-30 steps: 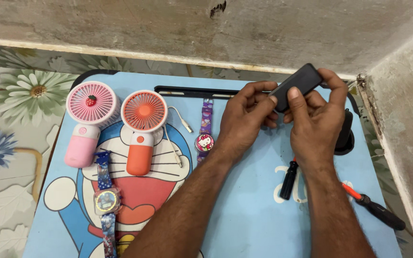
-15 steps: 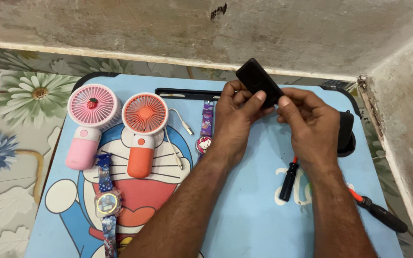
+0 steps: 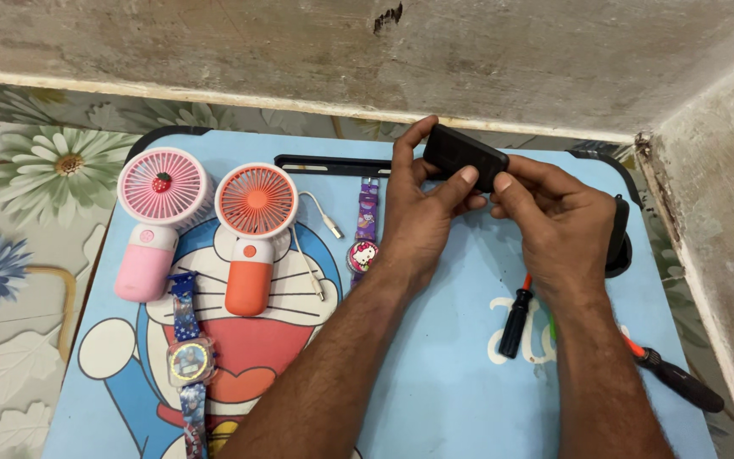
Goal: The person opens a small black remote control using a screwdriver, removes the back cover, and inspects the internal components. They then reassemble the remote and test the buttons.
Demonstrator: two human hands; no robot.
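Both my hands hold a small black rectangular device [image 3: 462,155] above the far middle of a blue cartoon-printed table [image 3: 435,374]. My left hand [image 3: 418,208] grips its left end, with the thumb pressing on its top face. On the right end sit the fingertips of my right hand [image 3: 558,225]. A purple toy watch [image 3: 365,234] lies just left of my left wrist. Below my right hand lies a black-handled screwdriver [image 3: 516,316].
A pink handheld fan [image 3: 156,217] and an orange handheld fan [image 3: 254,229] with a white cable [image 3: 320,223] lie at left. A blue toy watch [image 3: 189,357] lies lower left. An orange-and-black screwdriver [image 3: 673,374] and a black object [image 3: 620,242] are at right. Concrete walls stand behind and right.
The black device has been turned and lowered between my hands, shifting left. My hands have regripped it, the left thumb now on its top.
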